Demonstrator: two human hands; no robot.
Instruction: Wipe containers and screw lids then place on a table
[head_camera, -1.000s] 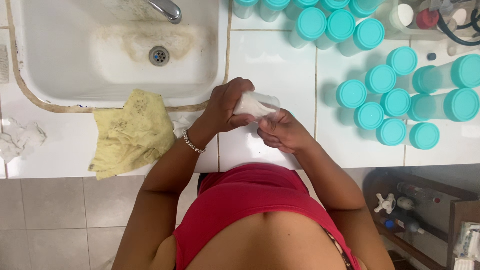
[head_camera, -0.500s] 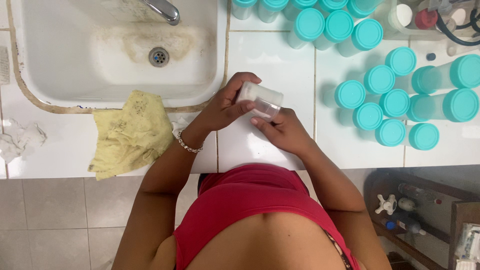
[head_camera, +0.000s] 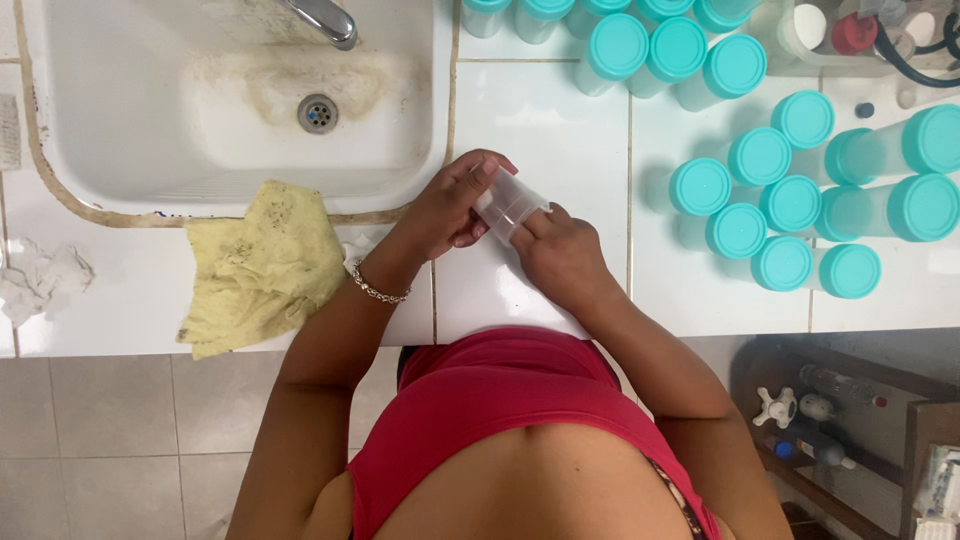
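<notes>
Both hands' grip, left (head_camera: 455, 205), right (head_camera: 560, 250), on clear cup (head_camera: 510, 203), teal-lidded jars (head_camera: 790, 205) right

White tiled counter (head_camera: 540, 120) spans the frame's upper half. White sink (head_camera: 100, 150) set into it at upper left, stained around the drain. Yellow cloth (head_camera: 262, 265) lies on the counter below the sink's rim. Crumpled white paper (head_camera: 40, 280), probably tissue, at far left. Teal-lidded jars (head_camera: 760, 190) clustered at upper right, upright, some touching.
</notes>
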